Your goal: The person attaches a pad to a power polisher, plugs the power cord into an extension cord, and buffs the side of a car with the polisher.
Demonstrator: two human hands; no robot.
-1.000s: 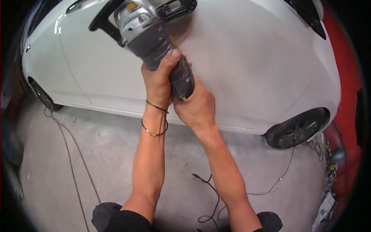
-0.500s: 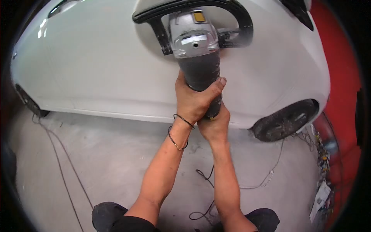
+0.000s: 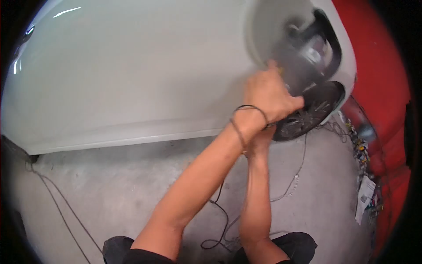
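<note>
A power polisher [image 3: 303,64] with a black looped handle and a silver head is held up against the side of a white car [image 3: 145,66]. Motion smears the tool. A pale grey round pad [image 3: 262,31] shows beside its head. My left hand [image 3: 269,93], with a black cord bracelet [image 3: 250,107] on the wrist, is wrapped around the tool's dark body. Lower down, my right hand [image 3: 262,138] is closed at the tool's rear end. Its fingers are largely hidden behind my left hand and wrist.
A car wheel [image 3: 305,116] sits just below the polisher. Dark cable [image 3: 215,224] loops over the grey floor [image 3: 110,185] between my knees, and more cords [image 3: 66,204] run at left. A red surface [image 3: 378,79] and scattered litter [image 3: 362,154] lie at right.
Both hands have swung the polisher from the middle of the car's side to the right, over the wheel area. The tool has tilted, and the view has shifted.
</note>
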